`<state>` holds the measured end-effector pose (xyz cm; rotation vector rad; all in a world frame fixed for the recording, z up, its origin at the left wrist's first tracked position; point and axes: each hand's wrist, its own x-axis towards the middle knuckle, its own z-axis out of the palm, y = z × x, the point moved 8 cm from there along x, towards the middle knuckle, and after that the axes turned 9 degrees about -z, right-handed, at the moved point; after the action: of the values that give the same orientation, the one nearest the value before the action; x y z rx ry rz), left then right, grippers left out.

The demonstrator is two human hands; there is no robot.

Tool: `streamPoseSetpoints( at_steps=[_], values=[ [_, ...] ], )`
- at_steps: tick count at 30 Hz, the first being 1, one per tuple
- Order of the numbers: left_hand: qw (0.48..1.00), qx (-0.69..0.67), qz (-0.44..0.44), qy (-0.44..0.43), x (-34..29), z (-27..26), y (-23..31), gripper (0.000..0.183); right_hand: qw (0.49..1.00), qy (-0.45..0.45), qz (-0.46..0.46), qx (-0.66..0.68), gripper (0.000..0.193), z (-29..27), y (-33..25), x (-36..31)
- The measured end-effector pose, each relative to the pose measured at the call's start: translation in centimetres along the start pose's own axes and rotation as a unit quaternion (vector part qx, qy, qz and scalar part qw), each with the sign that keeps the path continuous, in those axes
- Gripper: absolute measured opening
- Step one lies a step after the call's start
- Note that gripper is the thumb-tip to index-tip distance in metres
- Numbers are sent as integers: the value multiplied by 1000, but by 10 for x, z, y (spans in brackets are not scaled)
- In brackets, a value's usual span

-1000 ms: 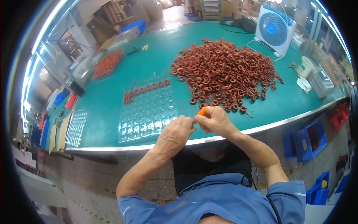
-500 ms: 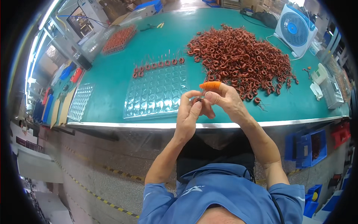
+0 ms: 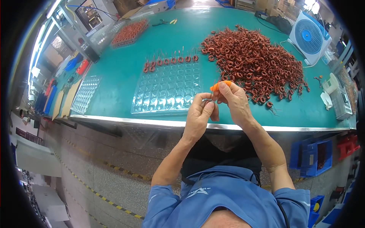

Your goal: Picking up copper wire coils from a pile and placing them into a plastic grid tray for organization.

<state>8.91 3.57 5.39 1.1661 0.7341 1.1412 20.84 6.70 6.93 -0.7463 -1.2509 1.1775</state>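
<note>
Between thumb and fingers my left hand (image 3: 199, 113) pinches a small copper-red wire-wound ring coil (image 3: 207, 102), mostly covered by the fingers. My right hand (image 3: 232, 100), with an orange cover (image 3: 220, 86) on one finger, is closed on the thin wire leads rising from that coil. Both hands are just above the table's front edge, touching or almost touching. To their left lies a clear plastic tray (image 3: 164, 87) of round pockets, its far row holding several coils (image 3: 173, 60) with leads upright. A large heap of loose coils (image 3: 254, 60) lies beyond my right hand.
On the green table (image 3: 114, 83) are a filled coil tray (image 3: 130, 32) at far left, pliers (image 3: 165, 22) and another clear tray (image 3: 86, 94). A blue-white fan (image 3: 306, 36) and a clear plastic box (image 3: 341, 102) stand at right. Blue bins (image 3: 312, 156) sit below the right side.
My right fingers have closed in on the coil's leads and the orange-covered finger has tilted. The whole view has shifted slightly, so the table things appear a little farther right.
</note>
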Motion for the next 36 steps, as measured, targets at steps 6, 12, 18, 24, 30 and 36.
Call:
streamPoseSetpoints(
  at_steps=[6,12,18,24,30,36],
  values=[
    [999,37,7,-9,-5,3,5,25,993,-24,79,80,36,1,0,-1],
    [998,-47,29,8,-6,-2,3,23,997,35,2,62,26,1,-6,-7],
    [994,-107,15,31,-5,-10,0,19,1000,11,16,15,28,0,0,-5],
    [995,-66,21,77,2,-18,1,18,968,81,-132,-199,26,-8,-35,1],
    [993,15,44,108,-4,-43,6,18,933,-77,-186,-299,24,43,-33,5],
    [986,78,98,109,-1,-56,15,26,952,-145,-112,-246,14,57,-34,22]
  ],
)
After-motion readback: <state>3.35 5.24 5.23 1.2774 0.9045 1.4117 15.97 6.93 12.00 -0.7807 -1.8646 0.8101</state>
